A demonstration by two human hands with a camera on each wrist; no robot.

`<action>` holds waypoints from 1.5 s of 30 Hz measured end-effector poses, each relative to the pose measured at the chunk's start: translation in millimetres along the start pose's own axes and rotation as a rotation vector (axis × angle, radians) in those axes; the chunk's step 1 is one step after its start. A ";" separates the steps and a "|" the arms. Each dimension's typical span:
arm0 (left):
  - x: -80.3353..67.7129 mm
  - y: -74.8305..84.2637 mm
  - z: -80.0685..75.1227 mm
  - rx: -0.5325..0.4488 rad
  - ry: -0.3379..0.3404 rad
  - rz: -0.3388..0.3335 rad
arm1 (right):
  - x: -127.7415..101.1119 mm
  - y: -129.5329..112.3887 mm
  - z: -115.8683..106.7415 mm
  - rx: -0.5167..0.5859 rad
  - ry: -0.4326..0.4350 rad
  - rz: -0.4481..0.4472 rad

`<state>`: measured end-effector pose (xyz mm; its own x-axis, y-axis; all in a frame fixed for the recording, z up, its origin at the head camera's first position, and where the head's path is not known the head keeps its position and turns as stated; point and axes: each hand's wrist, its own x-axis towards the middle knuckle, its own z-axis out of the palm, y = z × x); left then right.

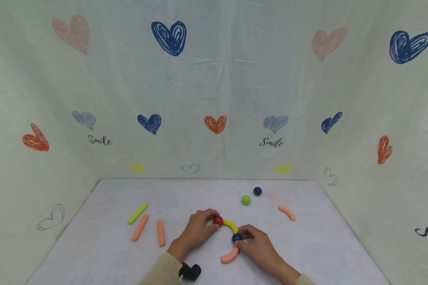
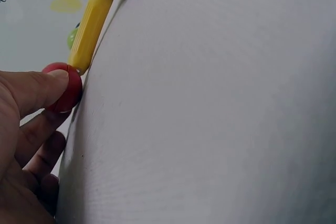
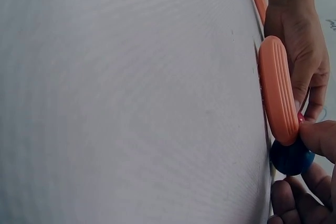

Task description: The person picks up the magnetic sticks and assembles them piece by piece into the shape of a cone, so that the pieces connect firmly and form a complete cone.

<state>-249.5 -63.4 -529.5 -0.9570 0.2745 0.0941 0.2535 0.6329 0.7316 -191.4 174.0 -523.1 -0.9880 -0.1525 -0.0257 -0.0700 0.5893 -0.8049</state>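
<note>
A chain of pieces lies on the white table (image 1: 110, 245): a red ball (image 1: 218, 221), a curved yellow stick (image 1: 231, 225), a dark blue ball (image 1: 237, 238) and a curved orange stick (image 1: 230, 256). My left hand (image 1: 199, 228) pinches the red ball (image 2: 63, 86), thumb on top, at the end of the yellow stick (image 2: 90, 29). My right hand (image 1: 255, 245) pinches the blue ball (image 3: 290, 158), which joins the orange stick (image 3: 277, 88).
Left of the hands lie a green stick (image 1: 137, 213) and two straight orange sticks (image 1: 140, 227), (image 1: 160, 232). Behind are a green ball (image 1: 245, 200), a second blue ball (image 1: 257, 191) and a curved orange stick (image 1: 287, 213). Heart-printed cloth walls enclose the table.
</note>
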 end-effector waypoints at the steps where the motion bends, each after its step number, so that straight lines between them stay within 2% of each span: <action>1: -0.4 0.3 -0.2 -0.001 -0.001 -0.003 | 0.2 -0.4 0.0 0.002 -0.001 0.001; 13: -0.4 3.1 -1.1 -0.001 -0.001 -0.042 | 0.3 -4.2 -0.2 0.008 0.003 0.025; 22: 0.1 5.0 0.6 0.025 0.019 -0.056 | -0.1 -4.3 0.4 -0.012 0.025 0.005; 45: -1.3 2.5 2.9 0.036 0.039 -0.031 | -0.2 -3.2 5.2 -0.012 0.009 -0.038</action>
<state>-247.1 -60.1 -529.8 -0.9689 0.2268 0.0986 0.2282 0.6664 0.7099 -190.2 168.0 -523.6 -0.9857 -0.1685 0.0102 -0.1096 0.5927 -0.7979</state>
